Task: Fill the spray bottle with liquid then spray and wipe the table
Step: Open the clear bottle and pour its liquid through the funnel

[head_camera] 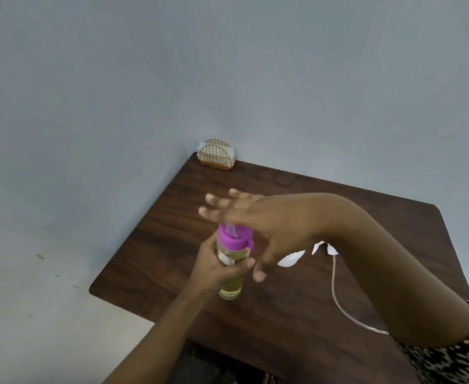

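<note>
My left hand (216,268) grips a clear bottle (232,284) with yellowish liquid and a purple cap (234,239), held upright above the dark wooden table (311,286). My right hand (258,225) hovers just above and beside the cap, fingers spread and blurred, holding nothing. Behind my right hand, a white spray head (290,259) lies on the table with its thin clear dip tube (338,297) trailing toward me. My right arm hides part of the spray head.
A gold wire napkin holder (216,156) with white napkins stands at the table's far left corner. A faint ring mark (283,180) shows near the far edge. Pale floor lies to the left of the table.
</note>
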